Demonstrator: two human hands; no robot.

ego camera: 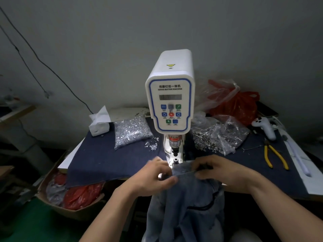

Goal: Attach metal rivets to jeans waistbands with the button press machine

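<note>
Now both hands [188, 173] pinch the jeans waistband [183, 173] between them.

head camera: one wide view | sits on the person's head, looks forward and down | close to both hands, low in the picture | white button machine [170, 95] straight ahead, wall behind | no second view

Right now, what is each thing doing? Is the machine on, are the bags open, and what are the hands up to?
Button press machine: upright, display lit.
Jeans: waistband held up at the press, the rest hanging down.
Left hand: pinches the waistband.
Right hand: pinches the waistband.
Left rivet bag: lying flat, some pieces spilled beside it.
Right rivet bag: open, crumpled.
Pliers: lying, handles spread.
Tissue pack: open, a tissue sticking up.
</note>
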